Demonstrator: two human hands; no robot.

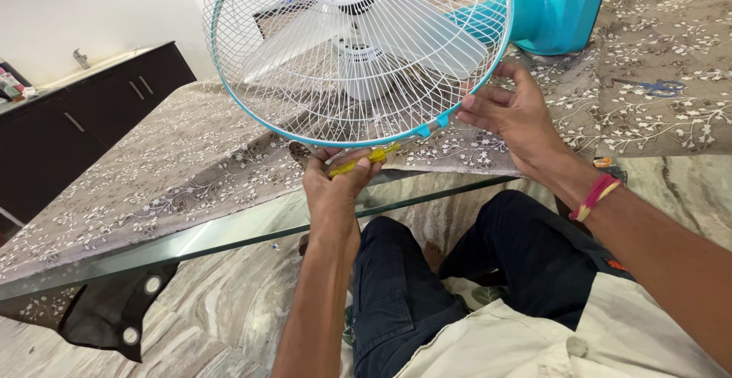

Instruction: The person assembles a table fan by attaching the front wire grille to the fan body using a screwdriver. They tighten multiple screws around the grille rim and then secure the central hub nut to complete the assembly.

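Knees under the table, my left hand [335, 183] grips a screwdriver [364, 160] at the clip [424, 130], right hand [515, 115] pinching the guard [358, 50] rim, not yet freed.

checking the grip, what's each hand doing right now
Left hand: closed around a yellow screwdriver.
Right hand: fingers pinching the blue rim of the fan guard.

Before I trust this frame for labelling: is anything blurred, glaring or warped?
Head view: even daylight, soft shadows; the fan guard bows from wide-angle distortion; the glass table edge reflects faintly; left hand, yellow screwdriver and right hand look sharp.
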